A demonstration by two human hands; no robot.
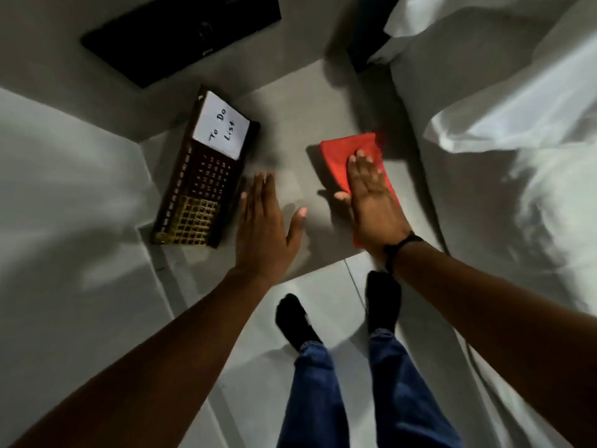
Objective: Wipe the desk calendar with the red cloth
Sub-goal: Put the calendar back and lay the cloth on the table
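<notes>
1. Head view: A person stands at a small grey table (290, 101), both arms reaching out over its top, with feet in dark socks (298, 321) and blue jeans (355, 399) visible on the tiled floor below.

2. The right hand (371, 195) lies flat, fingers spread wide, pressed palm-down on the folded red cloth (352, 153), which rests on the right part of the table. Nothing is gripped; the cloth is only pinned under the palm. A dark band (403, 244) circles that wrist.

3. The left hand (265, 221) hovers open and empty, fingers straight and together, thumb splayed, just beside the near right edge of the desk calendar (202, 185). Whether it touches the calendar cannot be told.

4. The calendar, a dark brown board with rows of date figures and a gold grid at its near end, lies on the left part of the table, well apart from the cloth. A white card reading "To Do List" (223, 127) is tucked into its far end.

5. A black flat object (181, 37) sits at the back, and white bedding (504, 101) fills the right side.

6. Judged from this, wiping has not begun: the step in hand is taking up the cloth. The next move calls for closing the right fingers on the cloth, carrying it left across the table onto the calendar, and steadying the calendar with the left hand.
</notes>
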